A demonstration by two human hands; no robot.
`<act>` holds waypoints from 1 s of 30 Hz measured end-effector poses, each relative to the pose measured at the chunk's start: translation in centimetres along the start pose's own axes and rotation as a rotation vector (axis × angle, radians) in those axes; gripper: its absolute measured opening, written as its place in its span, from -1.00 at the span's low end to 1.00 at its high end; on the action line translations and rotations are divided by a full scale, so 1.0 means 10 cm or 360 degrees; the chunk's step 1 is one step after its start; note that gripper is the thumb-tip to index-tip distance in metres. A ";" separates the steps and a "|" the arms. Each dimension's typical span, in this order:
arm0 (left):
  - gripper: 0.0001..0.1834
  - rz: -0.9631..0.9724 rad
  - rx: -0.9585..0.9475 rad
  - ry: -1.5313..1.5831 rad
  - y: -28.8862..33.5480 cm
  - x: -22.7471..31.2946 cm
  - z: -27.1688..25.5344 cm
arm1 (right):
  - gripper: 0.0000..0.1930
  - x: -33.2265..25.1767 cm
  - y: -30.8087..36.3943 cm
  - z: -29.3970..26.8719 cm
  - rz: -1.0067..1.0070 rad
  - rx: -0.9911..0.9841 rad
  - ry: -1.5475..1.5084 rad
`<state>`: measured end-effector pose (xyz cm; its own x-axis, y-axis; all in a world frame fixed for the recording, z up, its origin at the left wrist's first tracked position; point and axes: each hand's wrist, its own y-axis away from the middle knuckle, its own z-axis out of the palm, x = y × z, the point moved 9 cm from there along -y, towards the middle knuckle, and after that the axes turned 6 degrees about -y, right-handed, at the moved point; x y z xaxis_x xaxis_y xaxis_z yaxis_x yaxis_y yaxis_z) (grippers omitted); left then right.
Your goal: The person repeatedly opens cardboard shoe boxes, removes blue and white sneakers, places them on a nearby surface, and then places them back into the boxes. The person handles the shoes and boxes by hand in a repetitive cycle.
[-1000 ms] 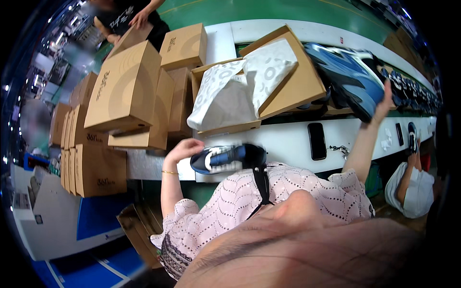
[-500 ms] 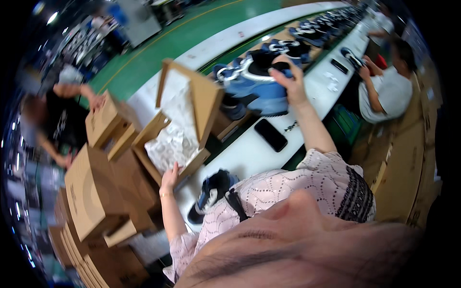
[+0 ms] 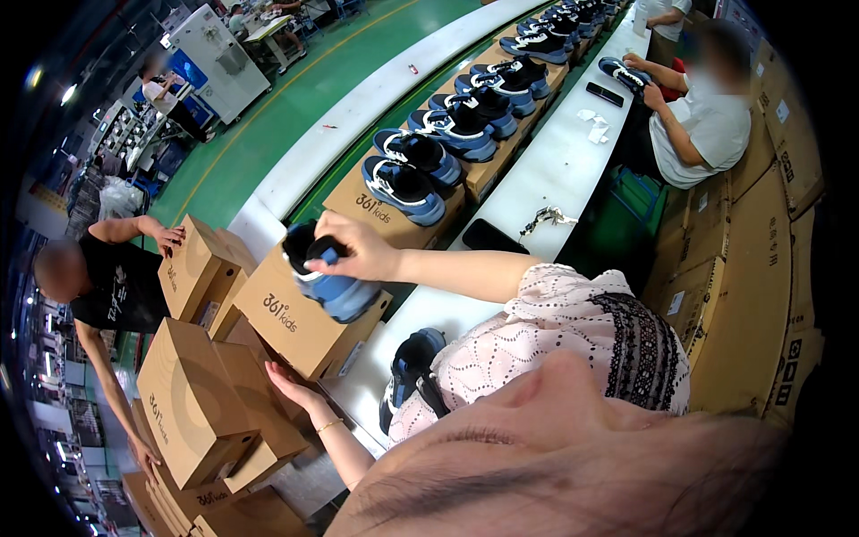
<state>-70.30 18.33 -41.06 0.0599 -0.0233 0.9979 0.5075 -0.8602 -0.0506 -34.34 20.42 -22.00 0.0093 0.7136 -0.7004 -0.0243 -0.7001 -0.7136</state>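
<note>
My right hand (image 3: 358, 251) grips a blue and black sneaker (image 3: 338, 294) by the collar. It holds the shoe over a closed brown shoebox (image 3: 300, 324); I cannot tell whether the sole touches the lid. Below that box's near side, my left hand (image 3: 297, 387) is open with its fingers stretched out and nothing in it. Another dark sneaker (image 3: 413, 358) lies on the white bench right beside my body, partly hidden by my blouse.
Blue and white sneakers (image 3: 404, 190) stand in a row on shoeboxes along the conveyor. A black phone (image 3: 490, 236) and keys (image 3: 548, 218) lie on the bench (image 3: 528, 192). At left, a person in black (image 3: 125, 277) touches stacked boxes (image 3: 183, 403); at right, another person (image 3: 702, 116) handles a shoe.
The sneaker in my right hand has moved left, from above the conveyor to above the box. The box, open with white paper inside before, is now closed. My left hand has come off it.
</note>
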 end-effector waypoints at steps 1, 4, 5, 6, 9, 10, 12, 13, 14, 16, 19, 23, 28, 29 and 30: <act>-0.37 0.0057 -0.0068 -0.0120 -0.02 -0.02 -0.06 | -0.75 0.14 0.04 0.20 -0.0156 -0.0024 -0.0003; -0.33 0.0049 -0.0351 0.0009 -0.23 -0.58 -0.11 | -0.64 0.67 0.37 0.86 0.0120 -0.0733 0.0190; -0.33 0.0028 -0.0524 -0.0010 -0.28 -0.73 -0.04 | -0.59 0.81 0.52 0.94 0.0092 -0.0838 0.0173; -0.33 0.0010 -0.0690 -0.0031 -0.29 -0.81 0.04 | -0.53 0.89 0.65 1.01 0.0061 -0.0946 0.0152; -0.30 -0.0276 -0.0620 -0.0143 -0.17 -0.98 0.07 | -0.54 0.66 0.73 0.94 0.0224 -0.0903 0.0132; -0.29 -0.0287 -0.0608 -0.0060 -0.14 -1.00 0.09 | -0.58 0.66 0.80 0.86 0.0432 -0.0902 0.0065; -0.30 -0.0262 -0.0602 -0.0104 -0.09 -0.94 0.16 | -0.68 0.65 1.08 0.78 0.0497 -0.1127 0.0202; -0.30 -0.0245 -0.0599 -0.0126 -0.07 -0.91 0.20 | -0.66 0.61 1.32 0.77 0.0294 -0.1265 0.0165; -0.30 -0.0231 -0.0634 -0.0099 -0.09 -0.94 0.22 | -0.63 0.64 1.63 0.79 0.0084 -0.1400 0.0128; -0.30 -0.0208 -0.0692 -0.0052 -0.17 -1.05 0.20 | -0.60 0.78 2.21 0.78 -0.0130 -0.1560 0.0435; -0.28 -0.0282 -0.0749 -0.0243 -0.16 -1.04 0.34 | -0.53 0.78 2.21 0.81 -0.0275 -0.1385 0.0420; -0.23 -0.0130 -0.0785 -0.0526 -0.20 -1.03 0.58 | -0.63 1.18 2.43 1.15 0.0538 -0.2220 0.0942; -0.25 0.0115 -0.0957 -0.0757 -0.25 -0.99 0.98 | -0.71 1.25 2.43 1.61 -0.0020 -0.2187 0.0928; -0.25 0.0064 -0.1062 -0.0678 -0.20 -0.95 1.09 | -0.70 1.18 2.39 1.51 -0.0012 -0.2149 0.0843; -0.25 0.0012 -0.1166 -0.0600 -0.14 -0.91 1.18 | -0.69 1.10 2.36 1.39 -0.0006 -0.2109 0.0758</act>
<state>-61.45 25.79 -50.57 0.4118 0.0301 0.9108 -0.1755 -0.9781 0.1117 -48.72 12.10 -46.38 0.3467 0.8259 -0.4445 0.9203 -0.3911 -0.0088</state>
